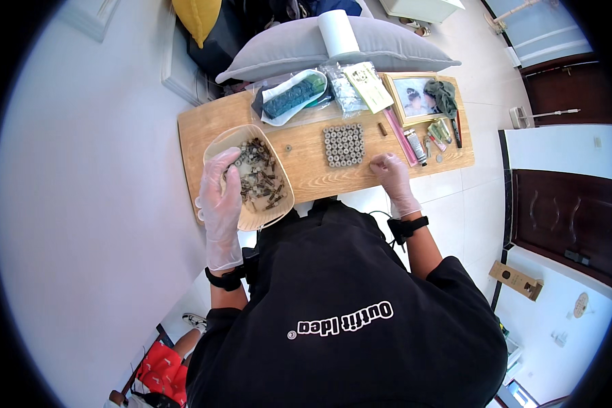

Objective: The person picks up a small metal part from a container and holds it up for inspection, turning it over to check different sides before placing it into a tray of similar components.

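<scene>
Your left hand (219, 190) lies loosely spread on the tray of small metal parts (248, 178); your right hand (389, 170), curled and pinching something unclear, rests just right of the block of cylinders (344, 144).

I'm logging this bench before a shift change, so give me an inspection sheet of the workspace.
Surface: wooden table, crowded along its far edge.
Job's things: tan tray of small dark metal parts; block of grey cylinders.
Clutter: framed photo, tubes, plastic bags, paper roll.
Hands: left hand, gloved, on the tray; right hand, gloved, fingers curled beside the cylinders.
Cables: nothing seen.
Surroundings: grey cushion, tiled floor, dark doors.
</scene>
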`<move>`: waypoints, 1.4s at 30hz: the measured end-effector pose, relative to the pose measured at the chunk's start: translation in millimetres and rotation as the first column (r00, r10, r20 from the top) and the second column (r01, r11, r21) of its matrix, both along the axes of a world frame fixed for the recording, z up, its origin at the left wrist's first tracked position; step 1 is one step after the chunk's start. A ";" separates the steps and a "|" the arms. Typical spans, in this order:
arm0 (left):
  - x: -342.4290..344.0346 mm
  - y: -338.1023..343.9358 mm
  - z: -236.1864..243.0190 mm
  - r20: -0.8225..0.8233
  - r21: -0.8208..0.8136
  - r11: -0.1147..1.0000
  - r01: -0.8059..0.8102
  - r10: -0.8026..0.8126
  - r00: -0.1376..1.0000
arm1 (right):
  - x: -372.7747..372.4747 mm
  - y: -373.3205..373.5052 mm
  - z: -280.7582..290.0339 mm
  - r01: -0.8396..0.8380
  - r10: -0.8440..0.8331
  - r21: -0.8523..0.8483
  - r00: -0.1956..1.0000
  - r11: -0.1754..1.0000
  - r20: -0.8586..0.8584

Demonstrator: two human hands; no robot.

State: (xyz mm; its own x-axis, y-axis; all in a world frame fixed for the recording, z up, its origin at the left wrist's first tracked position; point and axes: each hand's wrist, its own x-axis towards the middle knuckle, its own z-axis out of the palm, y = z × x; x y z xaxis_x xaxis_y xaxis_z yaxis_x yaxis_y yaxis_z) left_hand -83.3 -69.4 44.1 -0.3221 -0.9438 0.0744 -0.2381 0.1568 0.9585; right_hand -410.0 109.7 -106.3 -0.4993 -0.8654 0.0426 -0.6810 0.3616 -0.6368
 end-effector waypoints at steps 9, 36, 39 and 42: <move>5.5 4.5 -3.6 -0.004 0.002 1.000 -0.016 0.016 1.000 | 5.9 8.2 8.8 0.038 -0.037 -0.027 0.998 0.999 0.052; 31.9 0.9 0.2 0.012 0.005 0.992 -0.125 0.125 0.992 | 3.0 -7.2 -3.9 0.043 -0.039 0.076 0.998 0.996 -0.058; 38.3 -0.4 1.5 0.015 -0.019 0.990 -0.141 0.142 0.990 | -2.1 -6.6 12.5 0.065 -0.065 -0.006 0.994 0.998 -0.088; 47.2 -1.4 -1.4 0.010 -0.055 0.986 -0.159 0.160 0.987 | 4.9 -22.2 49.6 0.087 -0.086 -0.134 0.996 0.987 0.011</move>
